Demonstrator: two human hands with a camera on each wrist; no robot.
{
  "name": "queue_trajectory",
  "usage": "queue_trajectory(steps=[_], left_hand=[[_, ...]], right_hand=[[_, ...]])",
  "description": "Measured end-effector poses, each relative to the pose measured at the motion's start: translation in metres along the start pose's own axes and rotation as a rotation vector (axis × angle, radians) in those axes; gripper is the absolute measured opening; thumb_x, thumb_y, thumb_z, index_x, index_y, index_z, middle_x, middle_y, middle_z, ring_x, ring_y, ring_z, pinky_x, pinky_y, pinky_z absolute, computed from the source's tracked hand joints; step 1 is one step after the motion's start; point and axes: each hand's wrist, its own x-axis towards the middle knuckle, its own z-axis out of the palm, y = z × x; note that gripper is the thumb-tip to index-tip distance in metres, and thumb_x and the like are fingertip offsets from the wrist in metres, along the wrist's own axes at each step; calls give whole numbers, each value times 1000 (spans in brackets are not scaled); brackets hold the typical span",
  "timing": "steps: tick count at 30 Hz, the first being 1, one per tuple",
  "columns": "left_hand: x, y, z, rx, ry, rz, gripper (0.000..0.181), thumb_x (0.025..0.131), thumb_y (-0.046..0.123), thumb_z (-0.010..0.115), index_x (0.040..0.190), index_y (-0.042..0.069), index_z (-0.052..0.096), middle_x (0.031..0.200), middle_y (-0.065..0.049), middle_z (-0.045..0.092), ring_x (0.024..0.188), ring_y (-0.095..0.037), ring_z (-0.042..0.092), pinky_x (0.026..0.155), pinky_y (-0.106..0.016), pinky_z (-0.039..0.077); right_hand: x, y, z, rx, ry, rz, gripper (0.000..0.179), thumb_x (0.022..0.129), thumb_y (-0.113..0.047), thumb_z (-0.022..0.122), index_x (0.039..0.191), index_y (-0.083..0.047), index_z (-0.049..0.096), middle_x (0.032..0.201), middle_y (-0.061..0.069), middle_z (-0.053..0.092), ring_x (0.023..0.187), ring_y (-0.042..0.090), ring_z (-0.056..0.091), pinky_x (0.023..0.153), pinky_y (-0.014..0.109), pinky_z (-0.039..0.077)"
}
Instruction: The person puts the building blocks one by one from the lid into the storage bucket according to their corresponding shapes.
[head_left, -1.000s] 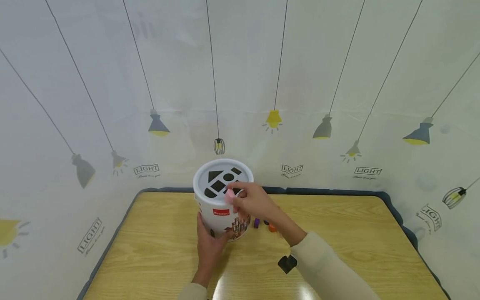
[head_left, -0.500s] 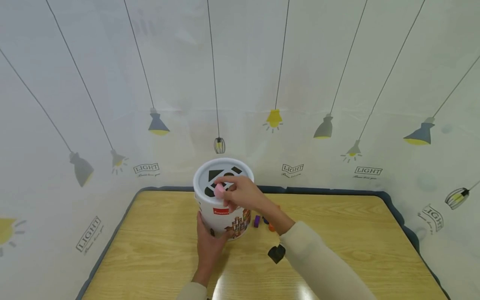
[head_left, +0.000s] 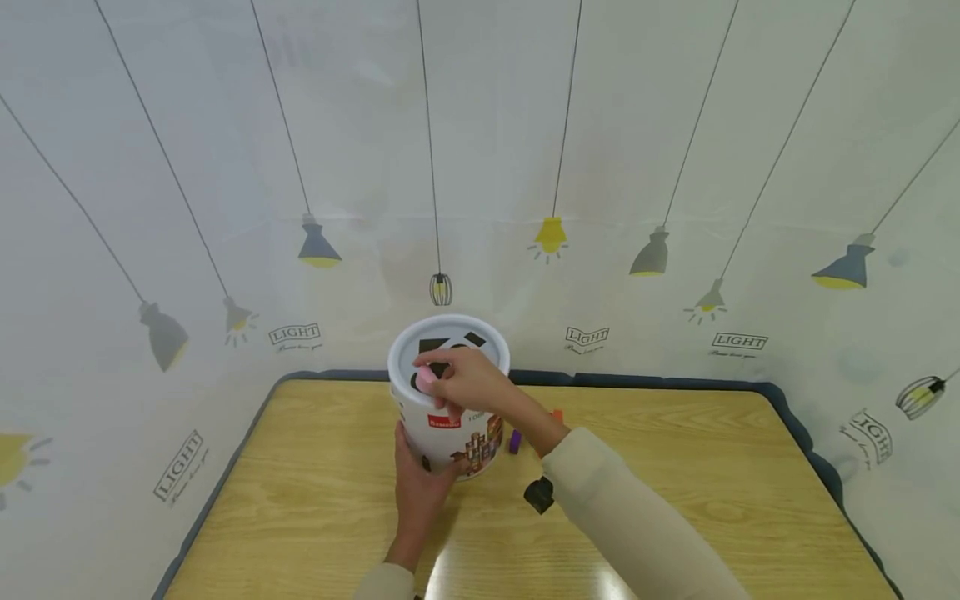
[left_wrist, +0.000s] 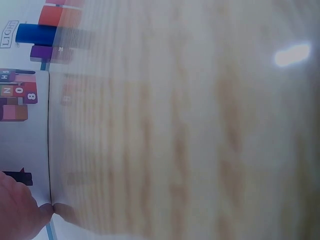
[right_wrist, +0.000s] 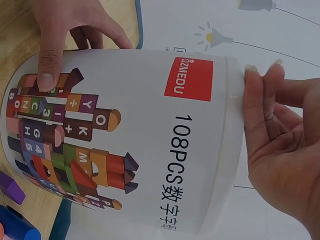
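Purple block point(head_left: 515, 442) beside tub point(head_left: 450, 433), toward table's point(head_left: 300, 483) far edge — left hand point(head_left: 423, 487) grips tub; right hand point(head_left: 467, 383) pinches pink block point(head_left: 426, 380), part-masking lid point(head_left: 408, 348).

The tub point(head_left: 448, 442) stands on the table point(head_left: 300, 483), the wall point(head_left: 487, 150) behind it. On the tub's top sits the lid point(head_left: 405, 354); over its near left part, the right hand point(head_left: 474, 383) holds a block point(head_left: 425, 380). The left hand point(head_left: 422, 492) grips the tub's lower front left. Right of the tub lie an oblong piece point(head_left: 514, 441), then a cylinder point(right_wrist: 19, 224).
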Motion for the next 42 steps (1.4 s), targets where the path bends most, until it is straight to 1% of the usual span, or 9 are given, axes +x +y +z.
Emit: queue_trajectory(steps=[5, 8, 13, 17, 23, 27, 31, 34, 42], left_hand=[[0, 0, 0, 17, -12, -17, 123, 68, 43, 87, 157, 16, 7, 156, -10, 27, 141, -32, 32, 112, -57, 32], [0, 0, 0, 21, -13, -26, 123, 68, 44, 87, 157, 16, 8, 157, -10, 27, 141, -31, 32, 112, -56, 33], [-1, 1, -1, -8, -19, -36, 122, 69, 46, 86, 157, 25, 5, 158, -8, 25, 142, -31, 31, 113, -55, 32], [-1, -1, 0, -30, -18, -31, 123, 68, 46, 86, 157, 28, 4, 158, -6, 24, 141, -30, 31, 112, -54, 33], [-1, -3, 0, -55, -17, -10, 123, 68, 45, 87, 157, 25, 5, 157, -4, 26, 139, -28, 34, 111, -54, 35], [-1, -1, 0, -53, -26, -20, 121, 68, 45, 86, 156, 32, 4, 157, -3, 26, 139, -27, 34, 112, -52, 34], [-1, 0, 0, -40, -25, -29, 121, 68, 47, 86, 156, 31, 4, 157, -2, 26, 140, -26, 33, 113, -52, 32], [0, -1, 1, -33, -16, -20, 121, 68, 47, 86, 157, 28, 6, 157, -3, 27, 141, -26, 32, 114, -52, 31], [-1, -2, 1, -16, -12, -20, 120, 68, 50, 85, 155, 35, 4, 158, -3, 26, 141, -26, 31, 114, -52, 31]], right_hand=[[7, 1, 1, -10, -34, -27, 41, 93, -11, 59, 134, -11, 58, 61, 4, 65, 42, 14, 55, 55, 47, 57], [12, 2, 1, -13, -55, -25, 39, 95, -13, 59, 133, -12, 59, 60, 3, 64, 41, 14, 54, 51, 43, 56], [18, 1, -1, -10, -81, -12, 37, 96, -16, 59, 133, -12, 59, 58, 3, 62, 39, 16, 51, 42, 30, 48], [20, 0, -1, -16, -99, -16, 37, 97, -17, 58, 134, -12, 58, 55, 3, 60, 39, 16, 50, 41, 26, 45], [22, 0, -2, -20, -108, -9, 38, 98, -17, 57, 136, -13, 57, 54, 3, 58, 38, 13, 50, 42, 26, 48], [22, -2, -3, -15, -115, 7, 39, 97, -16, 57, 136, -14, 57, 55, 4, 59, 38, 13, 50, 43, 27, 49], [24, -1, -3, -4, -120, 29, 40, 97, -16, 58, 137, -16, 57, 56, 6, 60, 39, 14, 50, 43, 29, 50], [26, 1, -2, -3, -117, 45, 41, 97, -17, 58, 138, -17, 56, 57, 6, 60, 39, 14, 49, 43, 28, 50], [26, 1, -1, -18, -93, 80, 39, 96, -18, 61, 134, -13, 59, 57, 4, 59, 41, 13, 50, 44, 25, 49]])
